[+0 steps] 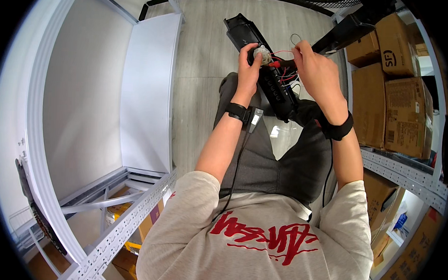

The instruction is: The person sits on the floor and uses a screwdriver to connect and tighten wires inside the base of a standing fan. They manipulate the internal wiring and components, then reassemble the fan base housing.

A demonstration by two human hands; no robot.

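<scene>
Our pale grey shirt (266, 205) lies nearest, below both hands. Our left hand (248, 74) reaches up from a black wrist strap (236, 111), thumb and fingers gripping a whitish round part (261, 56). Our right hand (316, 71) arches inward, fingertips bunched beside a red wire (284, 51); we cannot tell whether they pinch it. Beneath and between our hands slants a long black housing (273, 90), partly covered by our left hand; its tangled wires (285, 77) are hard to make out.

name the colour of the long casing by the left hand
Black; the casing shows best in the head view.
</scene>
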